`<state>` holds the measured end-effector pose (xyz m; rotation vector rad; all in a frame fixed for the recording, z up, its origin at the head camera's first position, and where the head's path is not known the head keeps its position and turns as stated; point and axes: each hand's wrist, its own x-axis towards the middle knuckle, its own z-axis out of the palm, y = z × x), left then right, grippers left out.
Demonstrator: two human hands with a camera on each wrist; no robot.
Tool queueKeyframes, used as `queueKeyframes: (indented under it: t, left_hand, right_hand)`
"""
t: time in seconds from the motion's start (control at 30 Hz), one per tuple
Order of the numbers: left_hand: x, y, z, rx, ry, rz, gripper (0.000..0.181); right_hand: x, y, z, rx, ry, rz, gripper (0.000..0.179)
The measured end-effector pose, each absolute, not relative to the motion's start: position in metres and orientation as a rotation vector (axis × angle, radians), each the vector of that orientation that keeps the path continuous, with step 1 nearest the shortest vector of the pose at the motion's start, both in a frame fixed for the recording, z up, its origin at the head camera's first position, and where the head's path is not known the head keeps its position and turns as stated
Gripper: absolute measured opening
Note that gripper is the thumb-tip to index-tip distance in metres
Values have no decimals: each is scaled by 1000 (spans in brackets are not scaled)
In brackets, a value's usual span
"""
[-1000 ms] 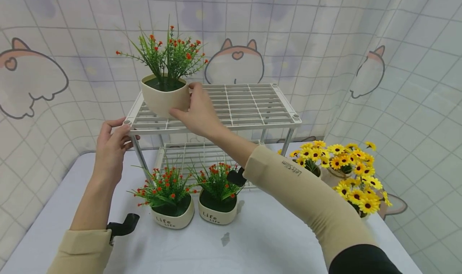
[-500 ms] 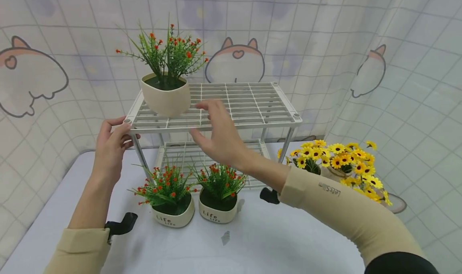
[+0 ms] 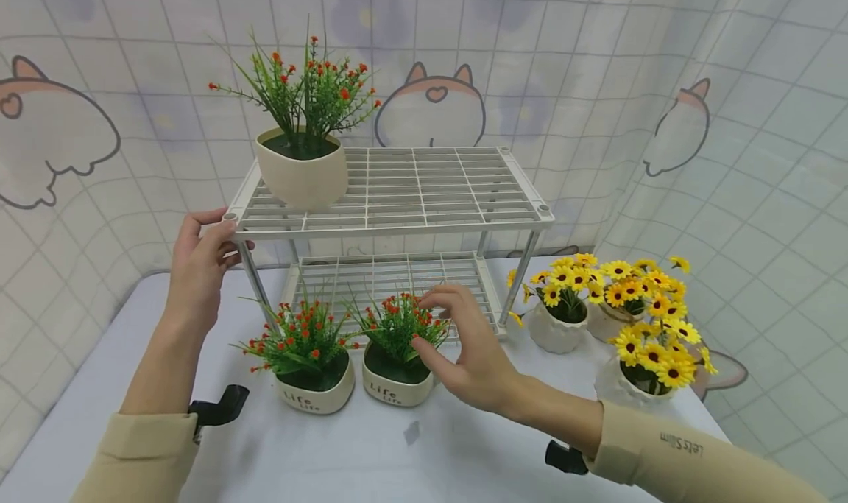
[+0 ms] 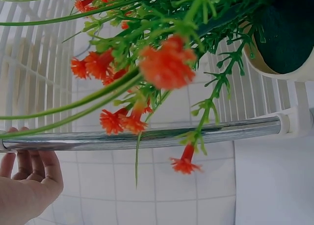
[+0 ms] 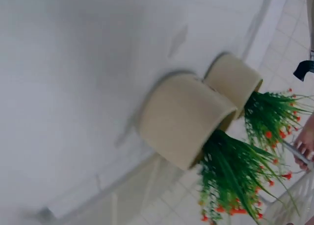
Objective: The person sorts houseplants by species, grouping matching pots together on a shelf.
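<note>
A two-tier white wire rack point(image 3: 450, 194) stands on the table. My left hand point(image 3: 199, 267) grips its top shelf's front left corner, and its curled fingers point(image 4: 37, 166) show there in the left wrist view. A cream pot of red flowers point(image 3: 301, 179) sits upright on the top shelf's left side. In front of the rack stand two similar plants, the left pot point(image 3: 318, 394) and the right pot point(image 3: 397, 389), both marked "Life". My right hand point(image 3: 477, 359) hovers beside the right one, thumb and fingers spread, holding nothing. Whether its fingertips touch the leaves I cannot tell.
Several white pots of yellow flowers point(image 3: 559, 330) stand on the table right of the rack. The rack's lower shelf point(image 3: 391, 267) lies behind the two red-flowered plants. A patterned tile-print curtain point(image 3: 596, 83) hangs close behind and at the sides.
My right hand has let go of the pot on the top shelf and moved down and right to the right front plant. My left hand stays on the rack corner.
</note>
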<state>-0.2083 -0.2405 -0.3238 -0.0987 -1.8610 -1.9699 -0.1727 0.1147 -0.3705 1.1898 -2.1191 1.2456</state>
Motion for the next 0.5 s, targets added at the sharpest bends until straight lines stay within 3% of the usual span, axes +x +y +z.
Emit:
queueKeyframes:
  t: [0.23,0.5]
  left_hand:
    - [-207,-241,-325,-77,-1867,-1989,20]
    - [-208,-242,-323,-102,-1879,-1956,20]
  right_hand:
    - [-168,129,-402,881,-2312,1442,54]
    - [-180,141,-422,542,-2351,1603,51]
